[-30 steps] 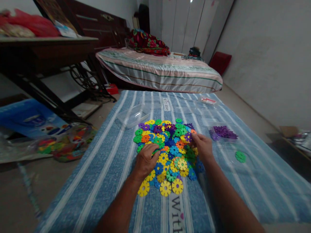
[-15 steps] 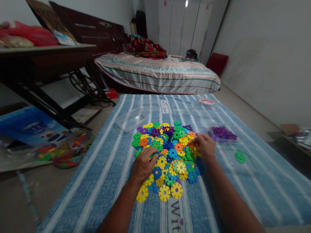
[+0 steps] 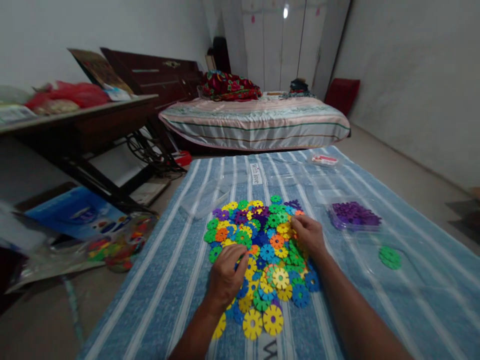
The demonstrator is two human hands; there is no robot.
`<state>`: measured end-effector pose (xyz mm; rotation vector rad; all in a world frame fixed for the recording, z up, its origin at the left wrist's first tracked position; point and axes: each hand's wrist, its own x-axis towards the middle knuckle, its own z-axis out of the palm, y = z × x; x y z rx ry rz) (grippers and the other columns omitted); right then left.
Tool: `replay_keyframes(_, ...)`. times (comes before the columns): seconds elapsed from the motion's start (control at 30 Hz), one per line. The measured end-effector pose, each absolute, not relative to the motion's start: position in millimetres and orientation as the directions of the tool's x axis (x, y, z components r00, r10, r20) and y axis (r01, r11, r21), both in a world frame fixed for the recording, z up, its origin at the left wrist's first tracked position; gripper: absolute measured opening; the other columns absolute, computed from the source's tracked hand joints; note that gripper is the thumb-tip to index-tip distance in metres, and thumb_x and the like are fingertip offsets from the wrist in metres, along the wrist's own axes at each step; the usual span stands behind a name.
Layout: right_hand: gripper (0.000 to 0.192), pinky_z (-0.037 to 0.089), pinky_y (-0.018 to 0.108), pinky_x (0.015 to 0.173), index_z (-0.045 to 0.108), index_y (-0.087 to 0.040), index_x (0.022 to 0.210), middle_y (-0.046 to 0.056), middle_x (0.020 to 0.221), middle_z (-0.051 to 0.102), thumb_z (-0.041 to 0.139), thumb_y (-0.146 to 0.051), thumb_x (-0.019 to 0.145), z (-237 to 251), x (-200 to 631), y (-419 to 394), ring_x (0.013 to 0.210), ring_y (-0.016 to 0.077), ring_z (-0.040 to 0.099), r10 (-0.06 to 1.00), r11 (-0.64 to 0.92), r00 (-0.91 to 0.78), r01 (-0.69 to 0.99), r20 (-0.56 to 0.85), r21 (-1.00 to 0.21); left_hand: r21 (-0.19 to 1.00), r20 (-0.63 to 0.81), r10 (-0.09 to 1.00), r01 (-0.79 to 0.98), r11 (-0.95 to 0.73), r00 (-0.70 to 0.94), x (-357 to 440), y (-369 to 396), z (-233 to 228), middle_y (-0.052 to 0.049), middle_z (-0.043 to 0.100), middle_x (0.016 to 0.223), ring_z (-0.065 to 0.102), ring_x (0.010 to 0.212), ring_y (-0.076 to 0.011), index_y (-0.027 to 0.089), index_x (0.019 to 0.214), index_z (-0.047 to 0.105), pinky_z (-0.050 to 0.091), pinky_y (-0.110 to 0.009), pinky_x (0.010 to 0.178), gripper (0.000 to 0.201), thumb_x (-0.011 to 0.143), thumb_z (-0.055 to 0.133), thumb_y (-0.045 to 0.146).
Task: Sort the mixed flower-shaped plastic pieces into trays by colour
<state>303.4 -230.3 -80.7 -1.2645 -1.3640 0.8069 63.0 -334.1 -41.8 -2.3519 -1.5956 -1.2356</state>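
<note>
A loose heap of notched plastic discs point(image 3: 267, 252) in yellow, green, blue, orange and purple covers the middle of the cloth. Over its left side is my left hand point(image 3: 228, 274), with fingers curled in and the thumb close to them; whatever they may hold is hidden. At the heap's upper right, the fingertips of my right hand point(image 3: 309, 234) are pinched together among yellow and orange discs. I cannot make out a piece between them. To the right, purple discs point(image 3: 354, 215) fill a clear plastic box, and green discs point(image 3: 390, 257) lie in another clear container.
Clear empty-looking containers point(image 3: 204, 197) stand behind the heap. A small red-and-white packet point(image 3: 324, 160) lies near the far edge of the striped cloth point(image 3: 150, 280). Beyond is a bed point(image 3: 255, 122); at left, a sewing-machine table point(image 3: 82, 117) and bagged coloured pieces point(image 3: 123, 245).
The camera view has tilted up slightly, so things sit lower. My right hand has shifted a little left over the heap's edge; my left hand has drawn slightly nearer to me.
</note>
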Motion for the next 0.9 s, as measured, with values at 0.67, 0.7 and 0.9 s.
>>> replay_keyframes(0.67,0.05,0.045,0.028,0.057,0.07,-0.017,0.061,0.004,0.06,0.064,0.068,-0.066,0.069,-76,305,-224,0.06,0.0189,0.058,0.983,0.106,0.154,-0.002,0.104,-0.994,0.21,0.307,0.929,0.937,-0.278,0.207,95,-321,-45,-0.015,0.063,0.128,0.058,0.119,-0.03,0.02,0.122,0.058,0.043,-0.055,0.101,0.035,0.088,0.057,0.029)
replay_keyframes(0.7,0.05,0.045,0.028,0.057,0.07,-0.017,0.062,0.004,0.06,0.064,0.068,-0.066,0.069,-76,305,-224,0.06,0.0186,0.057,0.982,0.109,0.156,0.0,0.108,-0.994,0.213,0.309,0.925,0.932,-0.294,0.221,98,-326,-44,-0.014,0.064,0.126,0.058,0.118,-0.0295,0.02,0.121,0.058,0.044,-0.054,0.101,0.034,0.089,0.056,0.029)
replay_keyframes(0.9,0.046,0.044,0.025,0.052,0.071,-0.016,0.068,0.004,0.063,0.063,0.068,-0.061,0.073,-83,306,-224,0.058,0.016,0.055,0.987,0.095,0.133,-0.042,0.089,-0.995,0.29,0.311,0.9,0.871,-0.396,0.306,117,-345,-32,-0.012,0.067,0.121,0.06,0.115,-0.0276,0.02,0.117,0.061,0.049,-0.05,0.097,0.031,0.087,0.056,0.024)
